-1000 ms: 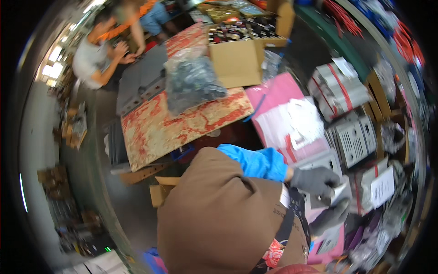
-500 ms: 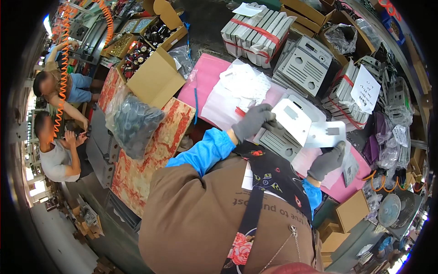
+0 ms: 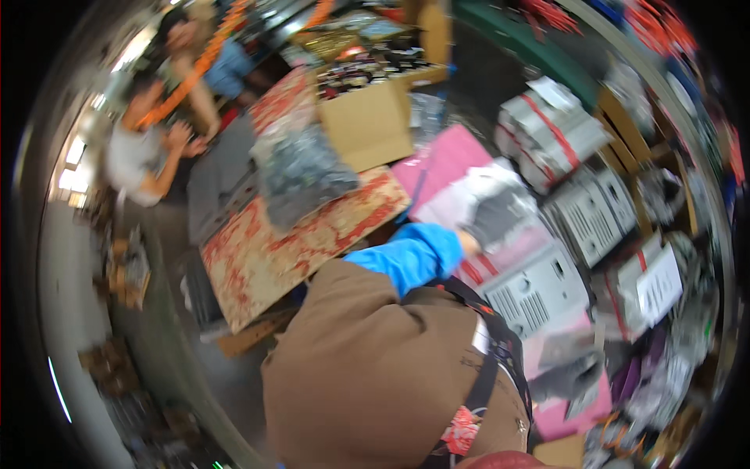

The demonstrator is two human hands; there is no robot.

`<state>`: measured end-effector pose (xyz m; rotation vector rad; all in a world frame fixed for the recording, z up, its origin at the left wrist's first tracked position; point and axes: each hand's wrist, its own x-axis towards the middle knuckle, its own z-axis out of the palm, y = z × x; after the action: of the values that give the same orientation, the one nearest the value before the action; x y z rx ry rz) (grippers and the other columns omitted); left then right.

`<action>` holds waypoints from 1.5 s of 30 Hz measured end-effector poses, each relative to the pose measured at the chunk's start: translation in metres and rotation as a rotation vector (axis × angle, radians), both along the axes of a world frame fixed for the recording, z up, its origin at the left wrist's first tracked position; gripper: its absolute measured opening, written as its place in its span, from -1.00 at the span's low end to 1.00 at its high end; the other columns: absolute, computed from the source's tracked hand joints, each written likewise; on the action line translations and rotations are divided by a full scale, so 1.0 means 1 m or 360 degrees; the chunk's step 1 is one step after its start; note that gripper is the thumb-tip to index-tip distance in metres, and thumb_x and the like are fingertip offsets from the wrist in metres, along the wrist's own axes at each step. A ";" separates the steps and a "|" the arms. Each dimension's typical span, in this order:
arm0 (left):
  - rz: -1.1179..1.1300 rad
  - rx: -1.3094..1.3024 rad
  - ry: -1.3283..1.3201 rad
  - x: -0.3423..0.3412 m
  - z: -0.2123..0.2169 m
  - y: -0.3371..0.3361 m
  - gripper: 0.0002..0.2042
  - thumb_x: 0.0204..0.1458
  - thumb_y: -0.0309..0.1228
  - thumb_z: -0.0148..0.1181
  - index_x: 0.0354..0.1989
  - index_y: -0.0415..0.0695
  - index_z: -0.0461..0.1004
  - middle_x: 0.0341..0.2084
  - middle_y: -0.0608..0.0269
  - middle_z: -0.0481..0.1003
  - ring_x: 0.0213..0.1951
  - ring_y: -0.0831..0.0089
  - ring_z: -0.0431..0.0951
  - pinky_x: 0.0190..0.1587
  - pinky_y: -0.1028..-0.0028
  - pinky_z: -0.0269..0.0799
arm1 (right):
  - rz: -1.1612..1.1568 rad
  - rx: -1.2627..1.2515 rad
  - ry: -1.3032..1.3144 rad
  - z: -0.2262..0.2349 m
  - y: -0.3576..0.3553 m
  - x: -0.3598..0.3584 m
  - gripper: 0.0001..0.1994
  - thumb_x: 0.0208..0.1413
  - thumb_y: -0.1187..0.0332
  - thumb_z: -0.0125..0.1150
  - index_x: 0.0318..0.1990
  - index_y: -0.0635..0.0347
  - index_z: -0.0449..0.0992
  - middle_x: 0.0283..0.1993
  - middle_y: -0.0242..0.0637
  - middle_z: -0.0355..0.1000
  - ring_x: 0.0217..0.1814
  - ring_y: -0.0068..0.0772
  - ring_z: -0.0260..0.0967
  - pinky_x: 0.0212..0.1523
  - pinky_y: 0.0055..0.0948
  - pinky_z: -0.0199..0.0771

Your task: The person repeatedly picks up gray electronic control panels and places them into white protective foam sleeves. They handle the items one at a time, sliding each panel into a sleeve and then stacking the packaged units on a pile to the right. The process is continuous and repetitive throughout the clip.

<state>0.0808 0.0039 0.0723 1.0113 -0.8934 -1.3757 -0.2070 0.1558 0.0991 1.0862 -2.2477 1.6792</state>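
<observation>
Far left, two people (image 3: 156, 148) sit by a red-patterned board (image 3: 289, 242) and cardboard box (image 3: 367, 125). Left hand (image 3: 500, 215), grey-gloved, lies on a white bag (image 3: 476, 187) over the pink sheet (image 3: 445, 156); grip blurred, cannot tell. Right hand (image 3: 566, 379) near right, grasping a grey piece (image 3: 574, 344).

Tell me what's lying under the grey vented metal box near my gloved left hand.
The vented metal box rests on a pink sheet. Whatever lies beneath its middle is covered.

Grey floor (image 3: 70, 313), red-patterned worn tabletop (image 3: 297, 242) (cluttered), bright left-side light (image 3: 74, 168)
</observation>
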 end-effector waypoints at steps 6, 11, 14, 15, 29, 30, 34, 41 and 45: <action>-0.0975 -0.0046 -0.0656 -0.078 0.086 0.064 -0.57 -0.05 0.01 0.36 -0.58 -0.17 0.57 -0.70 0.29 0.50 -0.56 0.44 0.52 -0.46 0.40 0.41 | 0.1019 -0.0208 0.1076 0.018 -0.019 0.026 -0.84 0.11 0.55 0.32 -0.16 0.30 0.52 -0.14 -0.12 0.52 -0.14 -0.17 0.53 -0.17 -0.34 0.59; -0.0971 0.0102 -0.0338 -0.078 0.075 0.068 -0.61 -0.11 -0.07 0.43 -0.51 -0.22 0.58 -0.63 0.21 0.54 -0.53 0.44 0.54 -0.43 0.40 0.42 | 0.1372 -0.0266 0.1354 0.031 -0.027 0.018 -0.76 0.08 0.46 0.38 -0.13 0.23 0.47 -0.11 -0.19 0.49 -0.07 -0.12 0.51 -0.12 -0.24 0.57; -0.0876 -0.0111 -0.0677 -0.074 0.082 0.074 -0.70 -0.09 -0.21 0.38 -0.38 -0.24 0.59 -0.55 0.21 0.56 -0.47 0.42 0.53 -0.36 0.38 0.44 | 0.1653 -0.0135 0.1308 0.029 -0.031 0.017 -0.71 0.11 0.27 0.38 -0.11 0.20 0.47 -0.11 -0.19 0.49 -0.04 -0.09 0.50 -0.07 -0.19 0.54; -0.0811 -0.0078 -0.0660 -0.072 0.084 0.075 -0.70 -0.09 -0.22 0.38 -0.39 -0.24 0.59 -0.54 0.21 0.57 -0.47 0.43 0.53 -0.36 0.39 0.44 | 0.1718 -0.0095 0.1343 0.021 -0.034 0.010 -0.57 0.13 0.07 0.31 -0.04 0.23 0.46 -0.07 -0.15 0.48 -0.01 -0.02 0.48 -0.04 -0.14 0.52; -0.0675 -0.0340 -0.0717 -0.059 0.082 0.093 -0.71 -0.09 -0.27 0.39 -0.37 -0.26 0.54 -0.51 0.19 0.55 -0.44 0.43 0.54 -0.37 0.42 0.44 | 0.1126 0.0696 -0.1870 -0.028 -0.016 -0.001 -0.52 0.37 -0.01 -0.08 0.12 0.26 0.36 -0.18 -0.28 0.41 -0.28 -0.42 0.38 -0.29 -0.46 0.43; -0.0658 -0.0347 -0.0726 -0.058 0.083 0.093 -0.71 -0.10 -0.27 0.39 -0.37 -0.26 0.54 -0.51 0.19 0.55 -0.44 0.43 0.54 -0.37 0.42 0.44 | 0.1121 0.0721 -0.1866 -0.030 -0.017 -0.001 -0.51 0.38 -0.01 -0.11 0.14 0.27 0.35 -0.16 -0.28 0.41 -0.27 -0.42 0.38 -0.29 -0.47 0.44; -0.0634 -0.0330 -0.0628 -0.052 0.092 0.096 -0.70 -0.11 -0.27 0.41 -0.38 -0.27 0.53 -0.50 0.18 0.55 -0.44 0.42 0.55 -0.37 0.42 0.45 | 0.1239 0.0757 -0.1878 -0.044 -0.021 -0.003 -0.49 0.41 0.03 -0.18 0.24 0.29 0.28 -0.08 -0.28 0.41 -0.25 -0.42 0.40 -0.30 -0.50 0.45; -0.0633 -0.0420 -0.0445 -0.037 0.088 0.094 -0.72 -0.11 -0.30 0.41 -0.39 -0.28 0.52 -0.51 0.16 0.54 -0.44 0.46 0.54 -0.38 0.41 0.44 | 0.1660 0.0738 -0.1473 -0.071 -0.026 -0.007 -0.42 0.17 0.60 0.12 0.35 0.35 0.12 0.23 -0.10 0.30 0.12 -0.27 0.38 -0.01 -0.33 0.54; -0.0570 -0.0308 -0.0422 -0.025 0.083 0.094 -0.69 -0.13 -0.24 0.42 -0.39 -0.26 0.57 -0.50 0.17 0.57 -0.42 0.44 0.56 -0.36 0.41 0.45 | 0.1622 0.0724 -0.1469 -0.076 -0.036 -0.002 -0.47 0.24 0.52 0.03 0.37 0.22 0.13 0.27 -0.17 0.25 0.11 -0.29 0.36 0.01 -0.37 0.51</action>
<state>0.0555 0.0977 0.1548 0.9265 -1.4322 -1.4325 -0.2093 0.1201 0.0226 2.1908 -2.9561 2.4627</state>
